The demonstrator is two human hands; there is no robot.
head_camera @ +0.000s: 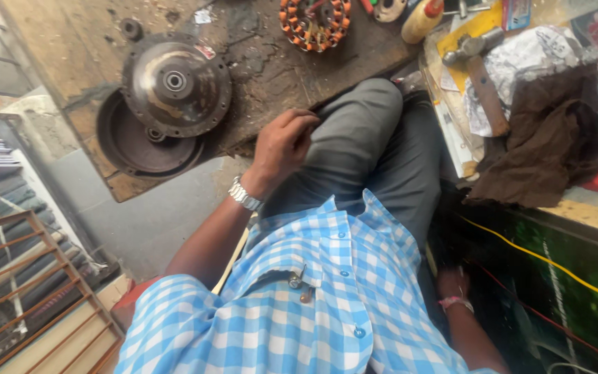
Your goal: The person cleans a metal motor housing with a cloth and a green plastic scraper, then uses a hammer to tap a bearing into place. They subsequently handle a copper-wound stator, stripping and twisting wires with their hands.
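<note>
Motor housing (176,84) on bench, apart from L hand (285,142) | L curled, empty, on knee | R hand (453,285) grip prob hidden.

A single head-worn camera looks steeply down the person's own checked shirt (313,298) and grey-trousered lap, close to the body. Beyond the shirt, the view faces the worn wooden counter (271,62), which fills the upper frame; the picture is tilted.
</note>
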